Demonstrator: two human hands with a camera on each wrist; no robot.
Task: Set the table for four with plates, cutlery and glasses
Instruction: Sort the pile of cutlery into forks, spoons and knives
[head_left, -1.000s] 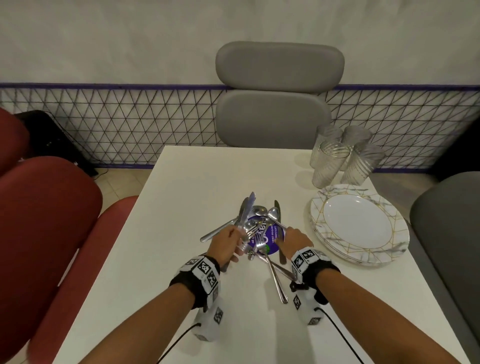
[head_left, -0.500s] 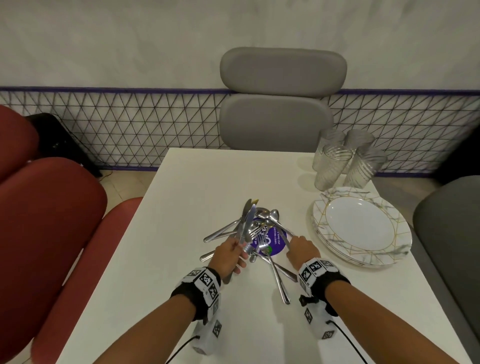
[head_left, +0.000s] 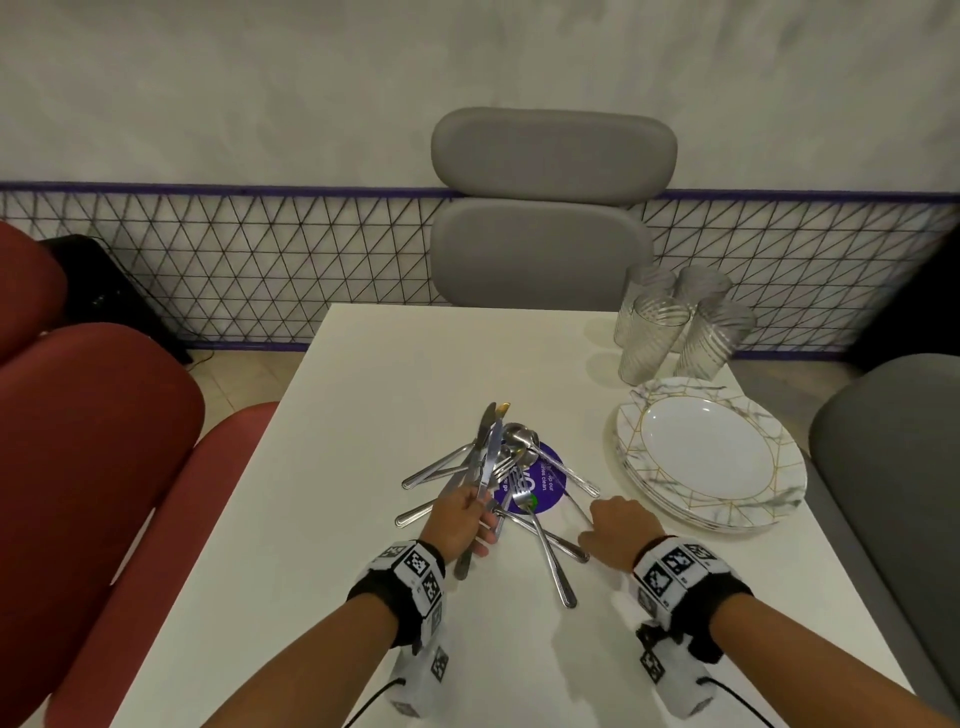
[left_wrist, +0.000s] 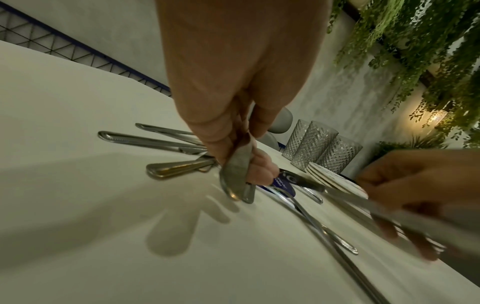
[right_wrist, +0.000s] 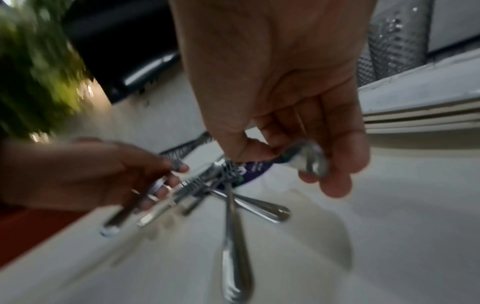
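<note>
Right hand (head_left: 615, 527) pulled back pinching a knife handle (right_wrist: 309, 158), left hand (head_left: 457, 519) gripping knives (head_left: 485, 457)

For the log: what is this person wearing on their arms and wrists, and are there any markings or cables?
Bare forearms, no sleeves. Each wrist carries a black band topped by white blocks printed with black-and-white square fiducial markers. Below each wrist hangs a white camera housing bearing more markers, with a thin black cable trailing back toward the body. No gloves; rings or watches are not visible.
</note>
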